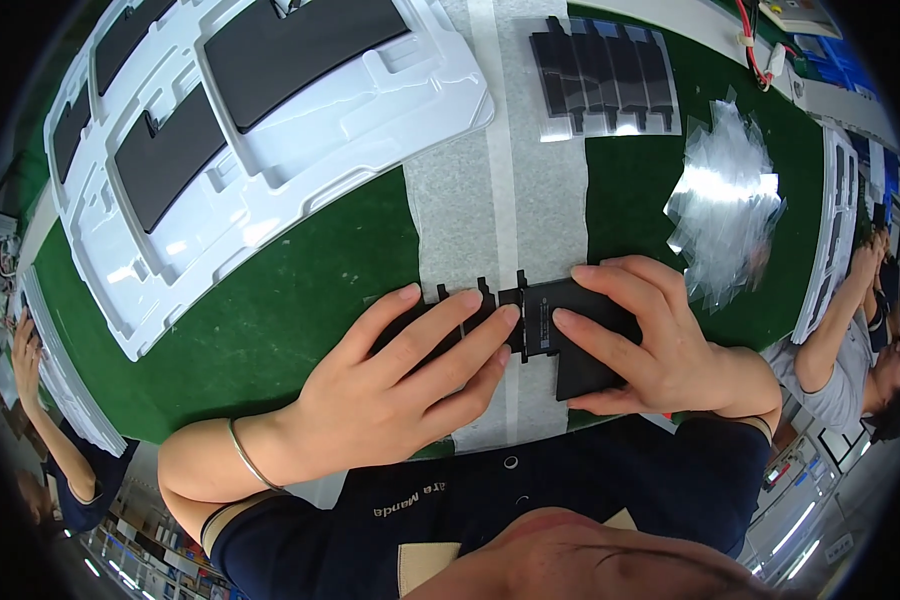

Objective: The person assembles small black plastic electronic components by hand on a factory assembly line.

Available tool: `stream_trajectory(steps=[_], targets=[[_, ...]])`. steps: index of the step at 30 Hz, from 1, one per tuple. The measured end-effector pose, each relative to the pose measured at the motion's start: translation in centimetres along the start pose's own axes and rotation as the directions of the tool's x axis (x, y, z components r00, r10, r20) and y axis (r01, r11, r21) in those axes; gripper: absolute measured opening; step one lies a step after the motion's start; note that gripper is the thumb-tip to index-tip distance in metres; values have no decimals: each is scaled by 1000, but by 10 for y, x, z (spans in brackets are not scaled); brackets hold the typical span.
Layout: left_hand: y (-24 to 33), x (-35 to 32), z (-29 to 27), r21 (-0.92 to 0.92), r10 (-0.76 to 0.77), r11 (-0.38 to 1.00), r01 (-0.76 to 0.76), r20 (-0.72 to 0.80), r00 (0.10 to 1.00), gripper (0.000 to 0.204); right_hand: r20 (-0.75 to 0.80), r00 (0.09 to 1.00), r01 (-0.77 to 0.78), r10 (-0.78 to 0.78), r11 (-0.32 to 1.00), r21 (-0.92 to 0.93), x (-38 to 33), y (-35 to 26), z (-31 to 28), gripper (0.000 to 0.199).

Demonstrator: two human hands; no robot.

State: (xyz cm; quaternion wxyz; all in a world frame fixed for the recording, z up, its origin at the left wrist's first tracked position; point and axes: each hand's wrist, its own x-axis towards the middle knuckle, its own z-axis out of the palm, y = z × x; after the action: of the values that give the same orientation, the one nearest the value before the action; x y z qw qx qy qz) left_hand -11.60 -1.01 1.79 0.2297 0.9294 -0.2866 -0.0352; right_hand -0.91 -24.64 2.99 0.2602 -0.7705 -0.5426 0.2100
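Observation:
My right hand (670,355) grips a flat black L-shaped battery (590,375) with small pale print, its thumb and fingers at the edges and upper face. Beneath my left hand (390,385) lies a row of black tabbed film strips (398,328). The left fingers are stretched out over these strips, and the fingertips press near the battery's left edge. There the battery meets the rightmost strip; the fingers partly hide the join. Both hands work low over the pale cloth band (545,240) in the middle of the green table mat (300,300).
A white moulded tray (370,130) with several black flat pieces stands at the far left. Far right of the band lies a clear sheet of black strips (610,75), with a pile of clear film (725,205) nearer. Other people work at both sides; red wires (750,45) hang at the far right.

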Motion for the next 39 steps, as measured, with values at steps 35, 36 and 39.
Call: stream_trajectory(steps=[35, 36, 39], targets=[[-2, 0, 2, -23, -8, 1000, 8, -16, 1000, 32, 29, 1000, 2, -1, 1000, -18, 2, 2, -3, 75], [-2, 0, 1, -25, -9, 1000, 9, -11, 1000, 32, 51, 999, 9, -7, 999, -42, 3, 1, -3, 72], [0, 1, 1, -16, -6, 1000, 6, 0, 1000, 33, 72, 997, 30, -24, 996, -81, 0, 1, -5, 70]])
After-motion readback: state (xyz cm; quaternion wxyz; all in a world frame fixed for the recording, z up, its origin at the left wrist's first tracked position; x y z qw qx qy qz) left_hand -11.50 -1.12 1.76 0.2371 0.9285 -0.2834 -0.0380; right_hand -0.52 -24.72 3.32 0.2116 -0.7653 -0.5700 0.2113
